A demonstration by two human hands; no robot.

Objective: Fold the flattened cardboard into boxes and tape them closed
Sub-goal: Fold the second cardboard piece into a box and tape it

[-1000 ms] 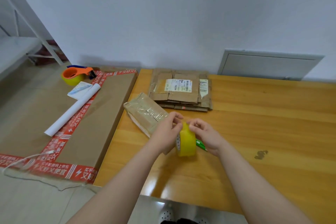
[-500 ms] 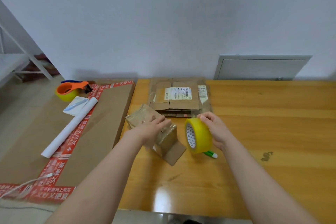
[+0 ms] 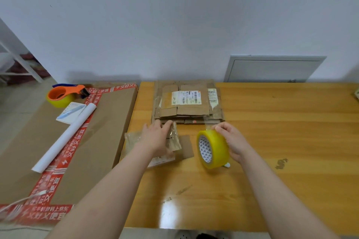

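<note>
Wooden table (image 3: 272, 122): left hand (image 3: 155, 137) flat on box (image 3: 172, 141), right hand (image 3: 233, 141) gripping upright tape roll (image 3: 215, 151).

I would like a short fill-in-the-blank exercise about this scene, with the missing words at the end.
1. The right hand holds a roll of ____ tape.
2. The left hand presses on the small box, which lies on the ____ table.
3. The stack of flattened cardboard lies nearer the ____ than the hands do.
4. The tape dispenser on the big carton is ____ in colour.

Missing words: yellow; wooden; wall; orange
</note>
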